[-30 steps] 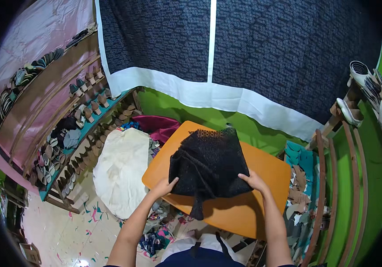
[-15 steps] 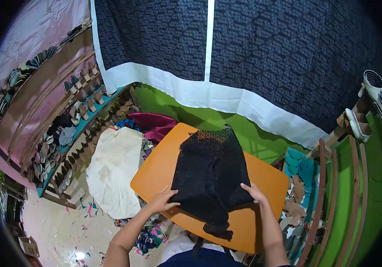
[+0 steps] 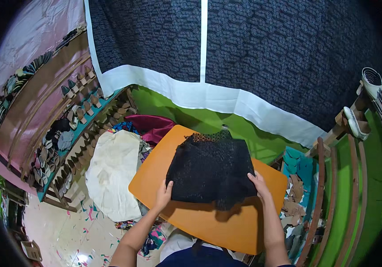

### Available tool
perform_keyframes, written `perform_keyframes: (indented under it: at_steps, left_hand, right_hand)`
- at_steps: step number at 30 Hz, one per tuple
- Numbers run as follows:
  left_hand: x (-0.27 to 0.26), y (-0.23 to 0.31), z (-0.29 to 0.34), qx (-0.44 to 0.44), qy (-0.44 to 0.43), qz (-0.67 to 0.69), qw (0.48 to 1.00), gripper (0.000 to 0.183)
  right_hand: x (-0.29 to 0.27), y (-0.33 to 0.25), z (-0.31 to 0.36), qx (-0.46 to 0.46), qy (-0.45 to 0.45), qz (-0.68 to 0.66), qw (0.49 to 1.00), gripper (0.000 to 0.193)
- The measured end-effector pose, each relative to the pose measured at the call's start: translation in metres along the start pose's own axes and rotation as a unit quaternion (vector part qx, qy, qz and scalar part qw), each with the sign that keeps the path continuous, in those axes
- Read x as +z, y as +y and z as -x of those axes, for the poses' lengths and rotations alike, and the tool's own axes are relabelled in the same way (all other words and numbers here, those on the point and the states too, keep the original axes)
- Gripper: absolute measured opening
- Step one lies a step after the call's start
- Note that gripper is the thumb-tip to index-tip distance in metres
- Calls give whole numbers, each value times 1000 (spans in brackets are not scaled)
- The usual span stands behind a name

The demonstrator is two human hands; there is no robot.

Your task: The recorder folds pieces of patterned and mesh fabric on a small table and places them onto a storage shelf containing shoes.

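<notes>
Orange table (image 3: 200, 227) at centre, green floor (image 3: 186, 116) beyond, dark curtain (image 3: 253, 49) above; left hand (image 3: 163, 196) and right hand (image 3: 258, 183) gripping black, perhaps lace, garment (image 3: 211, 169) edges.

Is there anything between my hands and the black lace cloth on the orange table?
Nothing visible. The left hand grips the near left edge of the black lace cloth and the right hand grips its right edge, both in direct contact. The orange wooden table is bare around the cloth.
</notes>
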State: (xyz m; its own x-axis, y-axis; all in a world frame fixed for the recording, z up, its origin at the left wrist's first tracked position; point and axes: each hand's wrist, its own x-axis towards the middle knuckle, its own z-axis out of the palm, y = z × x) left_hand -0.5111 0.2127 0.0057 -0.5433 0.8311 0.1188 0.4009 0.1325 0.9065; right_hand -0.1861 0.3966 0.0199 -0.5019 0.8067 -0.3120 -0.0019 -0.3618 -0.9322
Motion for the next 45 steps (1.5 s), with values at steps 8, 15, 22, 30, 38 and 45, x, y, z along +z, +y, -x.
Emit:
perform_keyframes:
  at_steps: [8, 15, 22, 30, 38, 45]
  left_hand:
    - [1, -39, -18, -76, -13, -1, 997, 47]
    - [4, -57, -29, -62, 30, 4, 998, 46]
    - [-17, -33, -54, -25, -65, 3, 998, 49]
    - [-16, -57, -48, 95, -193, -163, 963, 58]
    - [-9, -8, -49, 54, -11, -58, 997, 34]
    - [21, -88, -38, -44, 29, -94, 994, 32]
  right_hand:
    - [17, -5, 11, -116, -23, 177, 977, 89]
    - [34, 8, -7, -192, 71, 206, 957, 66]
    - [33, 28, -38, -188, 110, 205, 954, 54]
    - [17, 62, -50, -166, 108, 186, 962, 55]
    - [34, -2, -14, -193, 109, 309, 925, 47]
    - [37, 20, -35, -195, 121, 476, 849, 41]
